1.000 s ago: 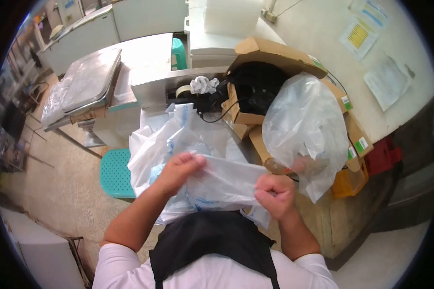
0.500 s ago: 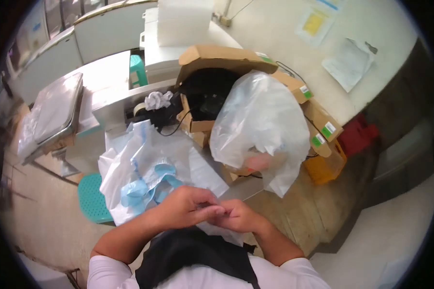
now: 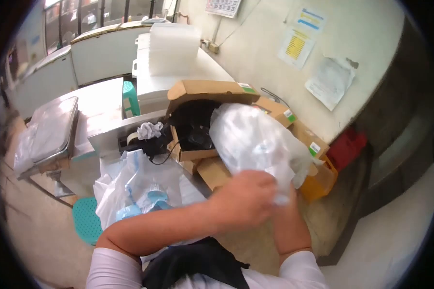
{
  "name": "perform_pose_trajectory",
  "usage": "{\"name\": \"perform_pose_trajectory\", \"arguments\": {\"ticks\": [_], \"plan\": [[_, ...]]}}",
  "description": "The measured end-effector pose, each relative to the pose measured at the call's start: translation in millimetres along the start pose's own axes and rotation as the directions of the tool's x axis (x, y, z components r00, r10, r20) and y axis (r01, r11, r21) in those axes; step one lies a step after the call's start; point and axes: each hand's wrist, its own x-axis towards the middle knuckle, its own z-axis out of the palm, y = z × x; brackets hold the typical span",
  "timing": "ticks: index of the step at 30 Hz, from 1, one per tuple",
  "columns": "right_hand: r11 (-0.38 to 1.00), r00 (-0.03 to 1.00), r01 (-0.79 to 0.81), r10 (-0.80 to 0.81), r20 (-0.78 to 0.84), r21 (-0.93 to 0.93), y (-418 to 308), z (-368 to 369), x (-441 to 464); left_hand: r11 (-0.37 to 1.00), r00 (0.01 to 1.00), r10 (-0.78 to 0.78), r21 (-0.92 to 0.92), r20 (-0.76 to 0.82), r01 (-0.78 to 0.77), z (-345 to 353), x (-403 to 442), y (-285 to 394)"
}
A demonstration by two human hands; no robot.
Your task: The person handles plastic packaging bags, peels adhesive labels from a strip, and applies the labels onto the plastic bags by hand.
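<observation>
We see the plastic bag point(image 3: 250, 137), puffed out and translucent white, in front of the open cardboard box point(image 3: 207, 90), with its lower end drawn down to our two hands. Our left hand point(image 3: 248, 196) reaches across to that lower end, its fingers seemingly curled in, though blur leaves us unable to tell whether they are clamped on the plastic. Our right hand point(image 3: 287, 203) is beside it, partly covered by the left hand and the bag, so we cannot tell how its fingers stand. Behind the bag, the open box holds something dark, and a black cable point(image 3: 165, 157) loops out at its left. More cardboard boxes with green-and-white labels lie to the right of the bag, near an orange crate point(image 3: 320, 180) and a red crate point(image 3: 348, 148). To the left of our hands we have a heap of white plastic point(image 3: 112, 185) with blue parts, and beyond it a crumpled white paper point(image 3: 149, 130). A teal stool point(image 3: 85, 219) stands beside the heap. Farther out, we make out a metal tray point(image 3: 58, 123) on a table at the left, and printed sheets and a calendar point(image 3: 223, 6) on the wall.
</observation>
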Motion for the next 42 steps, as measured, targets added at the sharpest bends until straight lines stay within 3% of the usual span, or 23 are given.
{"name": "perform_pose_trajectory", "arguments": {"ticks": [1,3,6,9,12,13,14,17,18,19,22,23,24,25,26,28,32,34,37,40,41,42], "plan": [[0.999,0.999,0.049,-0.05,-0.02,-0.014,-11.3,-5.4,7.3,0.995,0.992,0.099,0.011,0.078,-0.1,7.2,5.5,8.8],[0.989,0.988,0.142,-0.144,-0.047,-0.045,-35.7,-16.9,17.9,0.97,0.975,0.21,-0.137,0.07,-0.199,8.5,15.4,30.8],[0.965,0.967,0.248,-0.252,-0.045,-0.086,-73.1,-32.1,23.0,0.931,0.972,0.236,-0.282,-0.015,-0.23,-4.7,35.1,50.3],[0.942,0.949,0.314,-0.314,0.021,-0.122,-105.6,-32.7,13.9,0.975,0.977,0.195,-0.091,-0.088,-0.203,-40.3,50.1,41.4],[0.918,0.927,0.365,-0.344,0.149,-0.153,-134.7,-22.3,-8.3,0.982,0.917,0.176,-0.003,-0.358,-0.19,-80.3,56.4,31.0],[0.914,0.919,0.373,-0.339,0.202,-0.162,-142.7,-15.3,-16.4,0.989,0.916,0.149,0.039,-0.372,-0.145,-103.7,56.7,30.8],[0.91,0.906,0.378,-0.326,0.269,-0.171,-150.8,-8.4,-27.4,1.0,0.923,0.019,0.004,-0.384,-0.019,-123.9,53.7,31.6],[0.892,0.832,0.406,-0.271,0.485,-0.199,-167.7,18.5,-57.2,0.995,0.878,0.017,-0.074,-0.479,-0.06,-180.0,53.4,7.4],[0.882,0.784,0.43,-0.258,0.564,-0.195,-169.4,27.9,-63.9,0.965,0.885,0.205,0.235,-0.418,-0.113,-203.9,50.5,-0.9],[0.864,0.692,0.48,-0.269,0.67,-0.149,-168.5,37.1,-67.2,0.841,0.878,0.371,0.51,-0.302,-0.18,-227.3,46.9,-9.2],[0.801,0.404,0.598,-0.265,0.876,-0.033,-163.1,48.9,-55.7,0.957,0.949,0.121,0.286,-0.292,-0.034,-256.7,29.1,-8.7],[0.713,0.343,0.7,-0.283,0.896,-0.043,-156.2,59.3,-55.0,0.988,0.944,0.072,0.154,-0.322,-0.022,-256.0,28.2,-0.1],[0.491,0.277,0.868,-0.358,0.892,-0.073,-141.4,78.4,-58.9,1.0,0.936,0.023,0.019,-0.352,-0.017,-255.4,27.5,8.2],[0.239,0.196,0.966,-0.447,0.873,-0.095,-126.1,97.0,-62.7,0.966,0.929,-0.142,-0.251,-0.341,0.056,-247.5,25.8,24.1],[0.08,0.127,0.992,-0.531,0.838,-0.099,-111.3,117.2,-63.9,0.95,0.949,-0.14,-0.309,-0.284,0.048,-241.9,23.3,28.3],[0.026,0.054,0.998,-0.694,0.717,-0.05,-94.2,153.7,-67.5,0.913,0.976,-0.142,-0.403,-0.165,0.065,-236.0,10.9,30.6],[0.093,-0.012,0.986,-0.789,0.614,0.138,-86.6,187.3,-70.1,0.855,0.926,-0.247,-0.514,-0.284,0.071,-194.2,-1.7,50.9],[0.182,0.0,0.963,-0.741,0.672,0.201,-89.9,180.4,-75.6,0.859,0.978,-0.123,-0.511,-0.17,0.019,-198.1,-3.8,51.3],[0.266,0.183,0.961,-0.4,0.898,-0.078,-78.3,152.5,-56.4,0.859,0.998,0.01,-0.511,-0.057,-0.038,-202.7,2.3,44.7],[0.192,0.366,0.918,-0.077,0.927,-0.347,-81.9,106.4,-44.9,0.848,0.992,-0.061,-0.53,-0.113,-0.008,-196.0,8.8,24.2],[0.117,0.421,0.903,-0.036,0.906,-0.414,-100.9,78.2,-43.0,0.841,0.986,-0.095,-0.541,-0.139,0.004,-191.9,9.0,17.3],[0.148,0.535,0.842,-0.111,0.837,-0.519,-114.2,54.4,-42.7,0.83,0.979,-0.156,-0.555,-0.134,0.056,-190.7,14.0,7.7]]}}
